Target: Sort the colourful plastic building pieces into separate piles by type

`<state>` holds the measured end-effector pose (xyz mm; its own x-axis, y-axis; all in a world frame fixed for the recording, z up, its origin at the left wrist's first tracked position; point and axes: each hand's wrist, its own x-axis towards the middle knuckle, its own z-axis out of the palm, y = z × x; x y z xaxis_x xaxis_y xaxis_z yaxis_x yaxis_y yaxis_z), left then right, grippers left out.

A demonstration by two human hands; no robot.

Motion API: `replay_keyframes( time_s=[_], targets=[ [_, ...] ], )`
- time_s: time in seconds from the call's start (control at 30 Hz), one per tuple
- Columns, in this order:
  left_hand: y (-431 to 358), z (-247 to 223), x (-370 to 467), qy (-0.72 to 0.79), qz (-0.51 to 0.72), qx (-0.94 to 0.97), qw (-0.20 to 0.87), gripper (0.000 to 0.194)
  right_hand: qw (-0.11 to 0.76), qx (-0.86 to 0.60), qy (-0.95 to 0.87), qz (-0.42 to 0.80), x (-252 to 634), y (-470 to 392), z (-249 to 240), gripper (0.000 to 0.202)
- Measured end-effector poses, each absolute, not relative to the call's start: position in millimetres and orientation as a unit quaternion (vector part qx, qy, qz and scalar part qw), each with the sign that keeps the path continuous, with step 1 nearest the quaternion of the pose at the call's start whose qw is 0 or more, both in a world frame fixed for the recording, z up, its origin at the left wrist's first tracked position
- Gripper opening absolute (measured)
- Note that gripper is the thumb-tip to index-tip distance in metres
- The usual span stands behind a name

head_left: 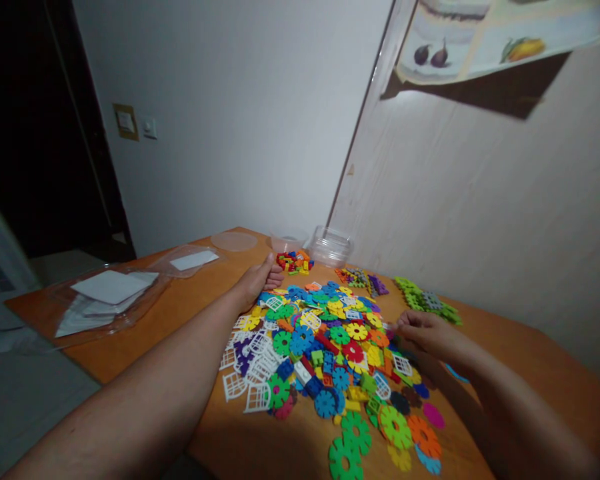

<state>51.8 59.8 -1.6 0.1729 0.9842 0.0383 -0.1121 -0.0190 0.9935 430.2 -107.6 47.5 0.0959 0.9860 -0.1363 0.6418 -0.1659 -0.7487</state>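
Note:
A broad heap of mixed plastic toy pieces lies on the table: notched flower discs point(301, 339), white window frames point(263, 365) and building bricks point(329, 361). My left hand point(261, 280) rests at the far left edge of the heap, thumb raised and fingers loosely curled, with nothing seen in it. At the heap's right side is my right hand point(423, 330). Its thumb and fingers are pinched together; whatever they hold, if anything, is hidden. Behind the left hand sits a small pile of red, yellow and green bricks point(295, 263).
Clear plastic containers point(331, 247) stand by the wall. Green and grey interlocking pieces point(427, 301) and purple ones point(378, 285) lie in groups at the back right. White cards point(111, 291) on clear plastic and a round lid point(234, 241) occupy the orange table's point(190, 283) left side.

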Motion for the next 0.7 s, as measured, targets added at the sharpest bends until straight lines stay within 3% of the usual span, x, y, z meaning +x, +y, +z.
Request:
replay_keyframes(
  time_s=[0.3,0.7],
  targets=[
    [59,-1,52,0.414,0.485,0.530,0.559,0.081,0.118,-0.612,-0.658,0.422,428,-122,46,0.050],
    [61,-3,53,0.416,0.484,0.529,0.559,0.080,0.145,-0.627,-0.650,0.404,426,-118,33,0.038]
  ],
)
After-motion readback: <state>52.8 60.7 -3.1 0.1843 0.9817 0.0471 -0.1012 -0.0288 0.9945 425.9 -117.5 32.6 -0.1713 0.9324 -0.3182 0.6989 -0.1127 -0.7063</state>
